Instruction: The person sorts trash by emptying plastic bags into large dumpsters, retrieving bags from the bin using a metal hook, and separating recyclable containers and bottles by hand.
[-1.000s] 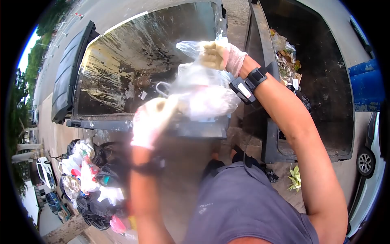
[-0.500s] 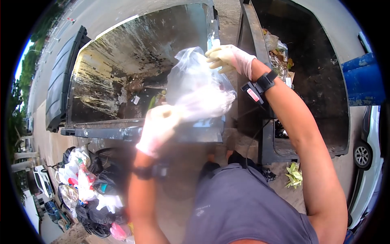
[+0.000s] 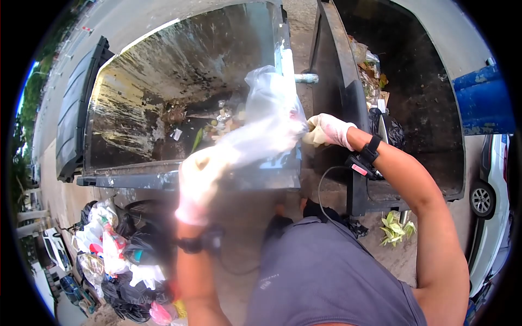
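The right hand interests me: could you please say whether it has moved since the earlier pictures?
Yes. Judged against the left bin, the right hand has moved down the picture, towards that bin's near edge, and to the right.

So this spot's outdoors in plain daylight, with grey pavement point(image 3: 128, 27) running along the top and dirty, worn concrete point(image 3: 380, 255) at the bottom right. There's a white car point(image 3: 492, 217) parked on the right, below a scuffed blue container point(image 3: 484, 100). Over on the left you get green trees point(image 3: 27, 119), pale posts point(image 3: 30, 224) and another white car point(image 3: 56, 249), all pretty warped at the edge of the view.
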`<state>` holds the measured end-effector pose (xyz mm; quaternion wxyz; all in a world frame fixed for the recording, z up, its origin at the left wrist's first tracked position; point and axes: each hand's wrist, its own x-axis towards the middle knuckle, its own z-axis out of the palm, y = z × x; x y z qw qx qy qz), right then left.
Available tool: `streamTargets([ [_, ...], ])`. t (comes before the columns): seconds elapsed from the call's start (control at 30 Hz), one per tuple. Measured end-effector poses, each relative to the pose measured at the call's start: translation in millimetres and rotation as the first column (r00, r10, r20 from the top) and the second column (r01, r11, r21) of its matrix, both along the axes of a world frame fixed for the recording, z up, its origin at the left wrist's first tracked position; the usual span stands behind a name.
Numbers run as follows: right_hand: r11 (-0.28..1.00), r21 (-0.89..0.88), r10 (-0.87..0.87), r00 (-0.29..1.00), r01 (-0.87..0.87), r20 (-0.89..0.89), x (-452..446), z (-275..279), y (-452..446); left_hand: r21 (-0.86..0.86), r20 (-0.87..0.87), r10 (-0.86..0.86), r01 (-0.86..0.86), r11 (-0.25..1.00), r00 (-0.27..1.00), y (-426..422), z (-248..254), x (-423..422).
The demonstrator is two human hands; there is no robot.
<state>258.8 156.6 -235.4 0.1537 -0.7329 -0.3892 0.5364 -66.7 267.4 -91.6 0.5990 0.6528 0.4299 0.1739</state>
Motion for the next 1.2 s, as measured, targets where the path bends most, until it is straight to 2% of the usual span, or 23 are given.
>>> streamTargets([
  [0.1, 0.992, 0.021, -0.125, 0.990, 0.124, 0.063, -1, 0, 3, 0.041, -0.071, 0.050, -0.047, 0.998, 0.996, 5, 2, -2],
  [0.23, 0.957, 0.106, -0.247, 0.952, 0.268, -0.181, 0, 14, 3, 0.029, 0.004, 0.065, -0.065, 0.997, 0.998, 14, -1, -7],
  [0.3, 0.945, 0.095, -0.284, 0.931, 0.312, -0.229, 0, 28, 9, 0.107, -0.009, 0.098, -0.097, 0.990, 0.995, 21, -10, -13],
  [0.37, 0.943, 0.093, -0.275, 0.907, 0.319, -0.320, 9, 41, 17, 0.199, -0.049, 0.125, -0.113, 0.974, 0.991, 31, -13, -17],
  [0.4, 0.925, 0.134, -0.296, 0.896, 0.355, -0.332, 5, 55, 22, 0.162, -0.090, 0.163, -0.147, 0.976, 0.982, 34, -8, -17],
  [0.43, 0.910, 0.197, -0.292, 0.900, 0.366, -0.324, 2, 68, 27, 0.169, -0.083, 0.189, -0.173, 0.970, 0.979, 45, -16, -24],
  [0.5, 0.870, 0.315, -0.202, 0.858, 0.379, -0.472, 7, 78, 41, 0.174, 0.015, 0.234, -0.233, 0.957, 0.972, 56, -19, -31],
  [0.53, 0.860, 0.319, -0.229, 0.860, 0.399, -0.456, 2, 87, 51, 0.097, 0.061, 0.251, -0.256, 0.962, 0.966, 60, -14, -33],
  [0.57, 0.863, 0.335, -0.226, 0.882, 0.378, -0.413, -7, 97, 57, 0.134, 0.037, 0.256, -0.259, 0.957, 0.966, 66, -12, -35],
  [0.63, 0.924, 0.288, -0.209, 0.962, 0.253, -0.175, -18, 105, 79, 0.278, -0.093, 0.275, -0.241, 0.930, 0.957, 81, -15, -35],
  [0.7, 0.880, 0.410, -0.177, 0.966, 0.240, -0.187, -24, 129, 94, 0.349, -0.007, 0.291, -0.270, 0.897, 0.957, 91, -7, -41],
  [0.73, 0.827, 0.481, -0.181, 0.949, 0.290, -0.260, -30, 149, 89, 0.395, 0.037, 0.314, -0.302, 0.868, 0.949, 93, 2, -46],
  [0.77, 0.787, 0.517, -0.114, 0.903, 0.336, -0.414, -23, 136, 99, 0.435, 0.081, 0.330, -0.331, 0.837, 0.940, 92, 11, -49],
  [0.8, 0.891, 0.395, -0.110, 0.950, 0.225, -0.292, -27, 136, 110, 0.459, 0.073, 0.297, -0.296, 0.838, 0.952, 96, 11, -50],
  [0.83, 0.962, 0.245, -0.078, 0.982, 0.119, -0.170, -30, 136, 122, 0.413, -0.014, 0.228, -0.202, 0.888, 0.974, 107, -1, -53],
  [0.9, 0.936, 0.351, 0.038, 0.994, 0.002, -0.106, -38, 127, 130, 0.455, -0.270, 0.181, -0.040, 0.890, 0.946, 121, -16, -54],
  [0.93, 0.914, 0.402, 0.089, 0.994, -0.054, -0.069, -44, 127, 134, 0.506, -0.109, 0.255, -0.167, 0.846, 0.961, 121, -15, -59],
  [0.97, 0.934, 0.319, -0.039, 0.934, 0.160, -0.354, -41, 132, 135, 0.529, 0.050, 0.312, -0.290, 0.797, 0.949, 118, -15, -64],
  [1.03, 0.924, 0.380, 0.059, 0.970, 0.035, -0.234, -39, 127, 137, 0.514, 0.085, 0.389, -0.374, 0.772, 0.917, 115, -11, -68],
  [1.07, 0.917, 0.383, 0.086, 0.993, -0.109, 0.076, -53, 116, 143, 0.528, -0.079, 0.353, -0.262, 0.808, 0.932, 117, -14, -68],
  [1.1, 0.905, 0.347, 0.107, 0.919, -0.248, 0.379, -62, 113, 148, 0.592, -0.225, 0.328, -0.139, 0.794, 0.917, 121, -16, -69],
  [1.17, 0.838, 0.545, -0.036, 0.992, -0.034, 0.119, -62, 120, 156, 0.698, -0.093, 0.424, -0.244, 0.673, 0.901, 119, -14, -77],
  [1.2, 0.793, 0.603, -0.086, 0.996, 0.087, -0.030, -65, 121, 155, 0.672, 0.113, 0.452, -0.403, 0.621, 0.885, 119, -13, -77],
])
